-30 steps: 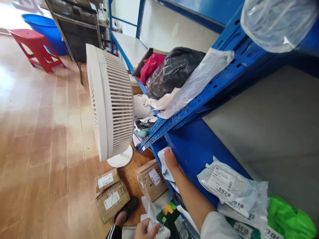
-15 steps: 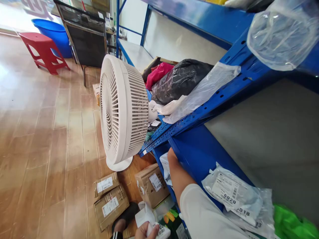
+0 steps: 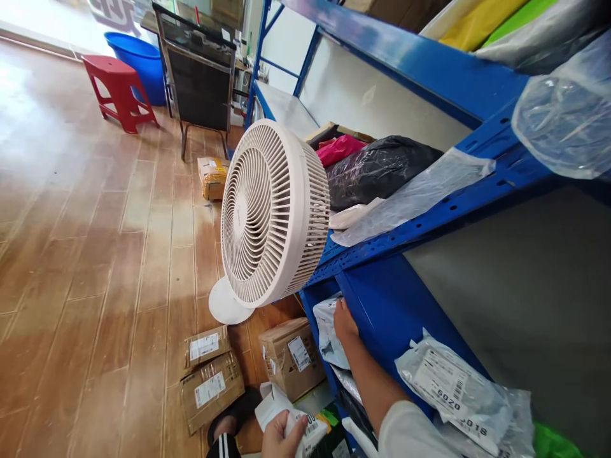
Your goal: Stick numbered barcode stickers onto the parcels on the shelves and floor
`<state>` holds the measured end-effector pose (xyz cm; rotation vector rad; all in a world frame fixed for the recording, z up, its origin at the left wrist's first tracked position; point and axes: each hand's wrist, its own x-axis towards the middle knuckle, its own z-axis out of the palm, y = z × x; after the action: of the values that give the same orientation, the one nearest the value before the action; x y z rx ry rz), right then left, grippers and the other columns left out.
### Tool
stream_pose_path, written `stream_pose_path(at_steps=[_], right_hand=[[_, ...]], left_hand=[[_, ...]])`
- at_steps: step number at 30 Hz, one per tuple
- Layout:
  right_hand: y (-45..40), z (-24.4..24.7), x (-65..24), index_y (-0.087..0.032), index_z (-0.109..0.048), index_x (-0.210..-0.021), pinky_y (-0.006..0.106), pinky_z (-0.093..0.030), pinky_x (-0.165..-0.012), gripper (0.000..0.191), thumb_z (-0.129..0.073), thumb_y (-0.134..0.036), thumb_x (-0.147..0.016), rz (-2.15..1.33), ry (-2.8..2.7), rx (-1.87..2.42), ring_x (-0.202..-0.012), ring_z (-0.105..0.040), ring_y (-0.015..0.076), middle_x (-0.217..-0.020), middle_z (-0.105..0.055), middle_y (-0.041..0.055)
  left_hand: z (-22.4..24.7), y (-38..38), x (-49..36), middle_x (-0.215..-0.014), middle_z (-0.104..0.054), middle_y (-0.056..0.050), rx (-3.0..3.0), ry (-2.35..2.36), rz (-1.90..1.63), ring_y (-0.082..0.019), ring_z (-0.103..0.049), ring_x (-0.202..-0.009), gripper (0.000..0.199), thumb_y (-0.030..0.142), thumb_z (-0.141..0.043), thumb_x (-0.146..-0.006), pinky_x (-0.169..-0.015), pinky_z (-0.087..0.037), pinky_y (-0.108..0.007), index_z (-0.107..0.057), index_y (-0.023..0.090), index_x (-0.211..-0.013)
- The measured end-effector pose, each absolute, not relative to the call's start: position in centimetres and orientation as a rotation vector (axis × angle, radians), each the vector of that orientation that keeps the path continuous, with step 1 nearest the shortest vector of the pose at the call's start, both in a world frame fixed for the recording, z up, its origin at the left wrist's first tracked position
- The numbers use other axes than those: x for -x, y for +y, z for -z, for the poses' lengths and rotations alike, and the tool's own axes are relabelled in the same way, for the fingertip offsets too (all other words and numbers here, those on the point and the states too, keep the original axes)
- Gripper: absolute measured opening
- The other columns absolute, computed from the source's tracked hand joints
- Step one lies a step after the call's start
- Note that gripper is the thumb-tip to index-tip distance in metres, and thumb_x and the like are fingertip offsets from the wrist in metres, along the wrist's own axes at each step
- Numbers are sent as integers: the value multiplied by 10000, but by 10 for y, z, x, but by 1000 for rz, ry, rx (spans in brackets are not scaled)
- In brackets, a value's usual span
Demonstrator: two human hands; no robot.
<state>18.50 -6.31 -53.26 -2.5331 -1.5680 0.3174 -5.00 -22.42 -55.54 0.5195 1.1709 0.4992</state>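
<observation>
One hand among the shelved bags, the other on a white packet

Blue metal shelving (image 3: 458,73) runs diagonally beside a brown wood-look floor (image 3: 109,280). A round white plastic fan (image 3: 274,216) stands at its edge, above several brown taped cardboard cartons (image 3: 291,356) with white labels. A black plastic-wrapped bundle (image 3: 382,172) lies on one shelf; on the blue surface to the right is a clear plastic mailing bag (image 3: 453,388) marked 6020.

The work in hand looks like handling bagged goods at the lower shelf. The right hand (image 3: 344,321) reaches to a pale, crinkled plastic bag (image 3: 329,327), which lies in the narrow blue bay beside the raised blue panel. Its fingers are bent and touch the bag's upper part — whether they are clenched on it or merely resting, I cannot tell, as their tips are partly hidden.

The left hand (image 3: 281,437), low in view, holds a white packet with a printed black-and-white label (image 3: 305,427). Thumb and fingers are closed around the packet, which is in front of a dark green box (image 3: 337,439), the label partly exposed.

As a judgement, moving the pale bag would call for a sure pinch on its slack plastic and room past the panel — with the packet kept steady meanwhile.
</observation>
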Motion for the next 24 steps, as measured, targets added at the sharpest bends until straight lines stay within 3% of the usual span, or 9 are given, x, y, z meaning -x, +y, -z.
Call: stream_pose_path(at_steps=[4,6,8,11,14,17,20,24], right_hand=[[-106,515,-151,-111,-659,-1117,504,-327,-1066,365,-518,-203,-793,-428,-1558,2514,-1262,-453,353,-1307,-550,214],[-142,503,-132,-150,-662,-1109,450,-382,-1040,370,-450,-338,-870,-684,-1453,2338,-1171,-547,299,-1207,-629,176],[-186,493,-116,-171,-676,-1063,438,-447,-969,523,-337,-537,-907,-1030,-1115,2114,-1049,-620,283,-1072,-685,158],[-253,489,-98,-177,-710,-905,428,-489,-876,684,-369,-759,-791,-1259,-688,1917,-943,-648,300,-927,-707,139],[-306,492,-86,-187,-697,-828,388,-498,-800,636,-580,-781,-633,-1064,-498,1889,-865,-643,293,-840,-696,102],[-344,485,-74,-192,-662,-790,345,-493,-674,596,-657,-748,-575,-839,-351,1835,-710,-619,247,-696,-652,52],[-377,463,-50,-191,-635,-767,315,-473,-624,547,-694,-701,-581,-729,-281,1751,-660,-588,214,-663,-624,27],[-426,429,3,-188,-643,-836,307,-479,-678,497,-758,-608,-596,-643,-70,1558,-716,-601,203,-747,-659,33]], left_hand=[[549,-214,39,-483,-489,23,-564,1099,-477,-118,-412,-511,640,794,-643,-495,-535,-326,-238,-576,159,-540],[547,-211,33,-513,-529,10,-597,1031,-451,-127,-439,-534,641,789,-641,-510,-548,-350,-239,-602,152,-573],[544,-210,28,-561,-573,-7,-669,952,-424,-142,-476,-567,641,782,-622,-551,-570,-382,-243,-633,146,-627],[535,-214,23,-608,-610,-23,-927,890,-426,-166,-526,-619,581,729,-561,-682,-615,-424,-252,-659,156,-669],[524,-221,24,-636,-611,-42,-1245,779,-499,-179,-555,-645,496,629,-526,-784,-646,-448,-264,-661,176,-634],[506,-235,30,-675,-615,-65,-1429,626,-553,-186,-581,-680,462,554,-494,-839,-681,-463,-272,-674,188,-623],[485,-263,43,-724,-669,-90,-1411,524,-429,-213,-620,-730,439,584,-556,-785,-709,-492,-293,-708,180,-705],[452,-321,76,-766,-707,-77,-1155,544,-224,-215,-629,-747,476,620,-635,-704,-707,-499,-288,-692,158,-803]])
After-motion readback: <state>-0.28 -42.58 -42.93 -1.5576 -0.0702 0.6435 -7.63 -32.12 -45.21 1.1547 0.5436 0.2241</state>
